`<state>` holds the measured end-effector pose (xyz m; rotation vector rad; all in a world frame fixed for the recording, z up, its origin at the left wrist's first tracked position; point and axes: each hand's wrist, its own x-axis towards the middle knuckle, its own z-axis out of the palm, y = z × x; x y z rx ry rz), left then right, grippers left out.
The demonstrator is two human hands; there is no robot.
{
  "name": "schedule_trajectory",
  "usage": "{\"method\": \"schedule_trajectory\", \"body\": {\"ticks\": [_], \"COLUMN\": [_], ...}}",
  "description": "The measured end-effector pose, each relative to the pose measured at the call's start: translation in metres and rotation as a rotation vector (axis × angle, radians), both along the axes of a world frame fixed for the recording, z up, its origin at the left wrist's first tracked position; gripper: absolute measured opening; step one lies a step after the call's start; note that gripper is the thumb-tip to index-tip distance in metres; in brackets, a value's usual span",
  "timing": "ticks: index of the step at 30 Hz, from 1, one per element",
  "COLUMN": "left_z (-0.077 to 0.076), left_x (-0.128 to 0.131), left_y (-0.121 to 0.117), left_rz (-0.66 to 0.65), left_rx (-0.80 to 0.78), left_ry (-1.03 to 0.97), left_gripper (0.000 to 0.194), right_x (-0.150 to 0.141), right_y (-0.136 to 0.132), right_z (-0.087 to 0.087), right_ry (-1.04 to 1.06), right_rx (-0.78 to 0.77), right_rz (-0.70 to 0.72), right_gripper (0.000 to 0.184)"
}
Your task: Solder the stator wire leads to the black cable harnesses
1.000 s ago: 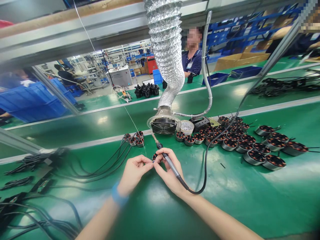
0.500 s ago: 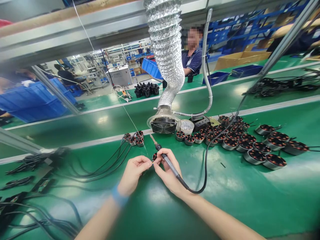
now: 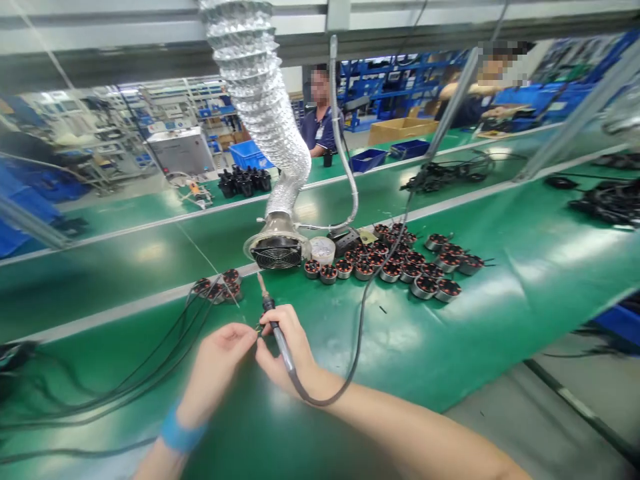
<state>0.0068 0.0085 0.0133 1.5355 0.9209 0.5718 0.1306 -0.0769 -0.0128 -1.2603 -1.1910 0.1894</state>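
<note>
My right hand (image 3: 293,347) is closed around a soldering iron (image 3: 283,341), whose copper-coloured tip points away toward the fan. From its rear end a black cord loops up to the right. My left hand (image 3: 220,360), with a blue band at the wrist, pinches a thin wire (image 3: 259,330) close to my right fingertips. A small dark part behind the fingers is mostly hidden. Left of the hands stand several copper-wound motor stators (image 3: 231,292) with black cables. A fine strand (image 3: 200,248) slants down toward them.
A fume fan (image 3: 277,253) under a foil duct (image 3: 255,87) stands at the bench's back edge. Right of it are a white cup (image 3: 323,249) and many silver-rimmed stators (image 3: 393,268). Co-workers (image 3: 320,120) sit across the line. The green bench (image 3: 400,353) ends at lower right.
The view has swung to the right, so everything appears shifted left and more floor shows at lower right. Both hands keep the same hold, close together.
</note>
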Motion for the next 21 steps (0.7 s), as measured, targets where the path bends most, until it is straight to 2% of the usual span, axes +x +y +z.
{"method": "schedule_trajectory", "body": {"ticks": [3,6,10,15,21], "left_z": [0.003,0.004,0.005,0.008,0.002], "left_x": [-0.003,-0.001,0.004,0.004,0.0], "left_y": [0.0,-0.007,-0.01,-0.009,-0.005], "left_rz": [-0.104,-0.189,-0.2,-0.218,-0.249], "left_rx": [0.072,0.082,0.13,0.112,0.144], "left_ry": [0.12,0.116,0.141,0.135,0.154], "left_gripper": [0.026,0.023,0.028,0.026,0.027], "right_x": [0.004,0.006,0.009,0.011,0.012], "right_y": [0.0,0.001,0.003,0.004,0.003], "right_z": [0.003,0.002,-0.003,-0.003,0.001], "right_ry": [-0.001,0.025,0.023,0.002,-0.022], "right_rx": [0.006,-0.004,-0.038,-0.044,-0.04], "right_rz": [0.035,0.115,0.166,0.178,0.177], "right_gripper": [0.041,0.036,0.035,0.032,0.029]}}
